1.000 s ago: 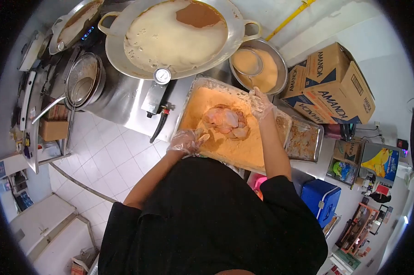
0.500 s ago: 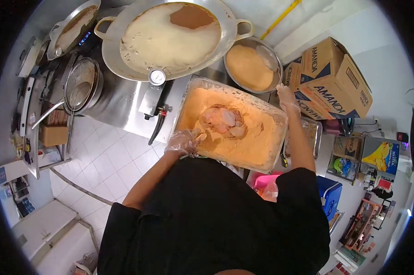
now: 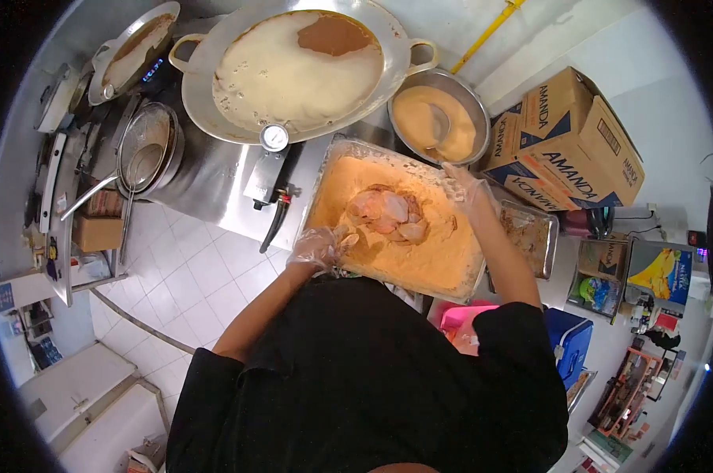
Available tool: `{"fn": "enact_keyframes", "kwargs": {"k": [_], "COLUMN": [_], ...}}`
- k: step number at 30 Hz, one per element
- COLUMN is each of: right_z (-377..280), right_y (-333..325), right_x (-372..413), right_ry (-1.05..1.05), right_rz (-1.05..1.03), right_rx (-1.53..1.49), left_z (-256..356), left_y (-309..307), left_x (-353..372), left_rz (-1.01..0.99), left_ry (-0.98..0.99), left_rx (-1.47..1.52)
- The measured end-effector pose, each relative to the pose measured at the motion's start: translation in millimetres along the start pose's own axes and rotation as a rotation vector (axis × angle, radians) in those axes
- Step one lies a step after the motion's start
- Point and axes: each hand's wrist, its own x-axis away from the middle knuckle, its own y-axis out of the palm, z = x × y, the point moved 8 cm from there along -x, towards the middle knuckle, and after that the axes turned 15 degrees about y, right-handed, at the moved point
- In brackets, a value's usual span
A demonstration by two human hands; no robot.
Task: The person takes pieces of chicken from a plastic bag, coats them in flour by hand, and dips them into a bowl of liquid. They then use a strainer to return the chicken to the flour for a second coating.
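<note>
A rectangular metal tray (image 3: 476, 277) of orange-tan powder lies in front of me, with raw, pale pink meat pieces (image 3: 388, 213) heaped in its middle. My left hand (image 3: 315, 246), in a clear plastic glove, is over the tray's near left corner; its powder-coated fingers are slightly apart, with nothing clearly held. My right hand (image 3: 468, 191), gloved too, is closed at the tray's far right corner, apparently on the handle end of a ladle (image 3: 440, 124). The ladle's head rests in a round metal bowl (image 3: 483, 118) of similar tan powder. Its handle is mostly hidden.
A wide two-handled pan (image 3: 195, 94) of pale, solid-looking fat stands at the back. Left are a burner gauge (image 3: 274, 138), a black hose (image 3: 276, 225) and a strainer (image 3: 145, 150). Cardboard boxes (image 3: 565, 150) stand right, above a smaller metal tray (image 3: 542, 252).
My right hand has moved left and nearer, from beside the bowl to over the tray's corner. In the bowl, the ladle's head has shifted left. My left hand has hardly moved.
</note>
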Motion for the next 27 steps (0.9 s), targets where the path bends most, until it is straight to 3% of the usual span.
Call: {"fn": "enact_keyframes", "kwargs": {"k": [1, 3, 7, 10, 13, 15, 16, 18, 19, 21, 22, 24, 25, 27], "right_z": [2, 4, 4, -2, -5, -11, -18, -44, -49, -83, -87, -102, -105, -95], "right_y": [3, 40, 56, 59, 43, 25, 20, -14, -23, -35, -52, -71, -66, -60], "right_x": [-3, 11, -10, -13, -10, 8, 6, 7, 9, 36, 21, -11, -7, -8], "right_ry": [0.000, 0.033, 0.083, 0.013, -0.007, -0.053, -0.055, -0.176, -0.177, -0.412, -0.414, -0.631, -0.633, -0.341], "right_rz": [-0.004, -0.285, -0.408, -0.435, -0.311, -0.118, -0.117, 0.328, 0.329, 0.683, 0.683, 0.898, 0.897, 0.746], "right_rx": [-0.008, -0.078, -0.263, -0.402, -0.347, -0.149, -0.146, 0.201, 0.202, 0.806, 0.807, 1.111, 1.109, 0.972], "left_z": [3, 6, 4, -16, -8, -13, -16, 0, 5, 6, 5, 3, 1, -6], "left_y": [-3, -5, 1, 33, 23, 30, 33, 9, 0, 1, 2, 5, 7, 18], "left_x": [-1, -2, 0, -2, -3, -5, -6, -5, -5, -6, -6, -5, -4, -2], "left_rz": [-0.039, -0.030, 0.075, 0.019, -0.145, -0.131, -0.119, -0.091, -0.065, -0.078, -0.093, -0.094, -0.098, -0.114], "left_ry": [-0.020, 0.004, 0.076, 0.092, 0.028, 0.015, 0.000, -0.022, -0.042, -0.039, -0.039, -0.036, -0.034, -0.034], "left_rx": [0.022, -0.006, -0.050, -0.099, -0.135, -0.106, -0.078, -0.030, 0.016, 0.008, -0.001, -0.035, -0.068, -0.081]}}
